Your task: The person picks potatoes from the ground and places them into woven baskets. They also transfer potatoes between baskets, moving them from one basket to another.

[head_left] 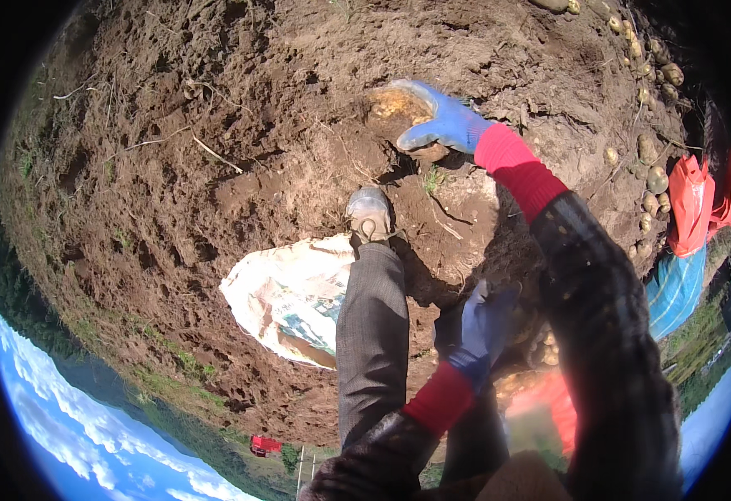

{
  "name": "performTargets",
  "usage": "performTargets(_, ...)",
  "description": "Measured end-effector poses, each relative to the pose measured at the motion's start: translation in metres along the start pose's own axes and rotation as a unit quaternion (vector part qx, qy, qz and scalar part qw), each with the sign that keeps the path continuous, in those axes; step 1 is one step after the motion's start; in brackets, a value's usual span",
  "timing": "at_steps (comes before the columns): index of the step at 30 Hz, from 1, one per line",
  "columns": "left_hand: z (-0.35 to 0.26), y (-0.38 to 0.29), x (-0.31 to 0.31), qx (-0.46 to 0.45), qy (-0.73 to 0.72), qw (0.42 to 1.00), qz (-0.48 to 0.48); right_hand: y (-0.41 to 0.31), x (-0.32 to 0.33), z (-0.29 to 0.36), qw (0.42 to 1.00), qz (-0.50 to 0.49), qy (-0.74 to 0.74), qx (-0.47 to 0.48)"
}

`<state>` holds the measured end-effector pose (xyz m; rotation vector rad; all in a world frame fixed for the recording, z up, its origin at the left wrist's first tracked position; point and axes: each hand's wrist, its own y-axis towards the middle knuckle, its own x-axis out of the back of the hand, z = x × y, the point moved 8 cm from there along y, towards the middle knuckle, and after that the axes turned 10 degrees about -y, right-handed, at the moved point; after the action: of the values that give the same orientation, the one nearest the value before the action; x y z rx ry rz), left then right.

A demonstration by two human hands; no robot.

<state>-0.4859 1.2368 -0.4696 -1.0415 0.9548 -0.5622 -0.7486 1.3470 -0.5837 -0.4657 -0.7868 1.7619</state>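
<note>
My right hand (pixel 444 122), in a blue-grey coated glove with a pink-red cuff, reaches out to the bare soil. Its thumb and fingers curve around a yellowish-brown, soil-covered potato (pixel 400 108). A second brown lump (pixel 431 152), perhaps another potato, shows just below the thumb. My left hand (pixel 484 322), gloved alike, is blurred above my lower leg; whether it holds anything cannot be made out. Close to it, partly behind my right arm, several potatoes (pixel 550 351) lie by a blurred orange-red bag (pixel 544 404).
A crumpled white sack (pixel 290 294) lies left of my leg and boot (pixel 369 213). Along the right runs a line of potatoes (pixel 658 180) beside a red bag (pixel 691 203) and a blue sack (pixel 678 288). Uneven soil (pixel 171 200) bears dry stalks. A red vehicle (pixel 265 445) stands far off.
</note>
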Motion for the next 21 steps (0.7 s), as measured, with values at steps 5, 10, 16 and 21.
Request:
performTargets(5, -0.021, -0.001, 0.000, -0.165, 0.026, 0.980, 0.106, -0.120, -0.034, -0.106, 0.797, -0.055, 0.596, -0.083)
performTargets(10, -0.003, 0.007, 0.005, -0.062, 0.034, 0.976, 0.207, -0.217, -0.061, -0.153, 0.775, 0.009, 0.631, 0.018)
performTargets(16, 0.050, 0.007, 0.044, 0.103, 0.079, 0.988, 0.079, -0.300, -0.050, -0.166, 0.880, -0.029, 0.474, 0.032)
performTargets(21, 0.072, -0.002, 0.053, 0.196, 0.152, 0.967, 0.062, -0.328, -0.037, -0.147, 0.948, 0.032, 0.299, 0.104)
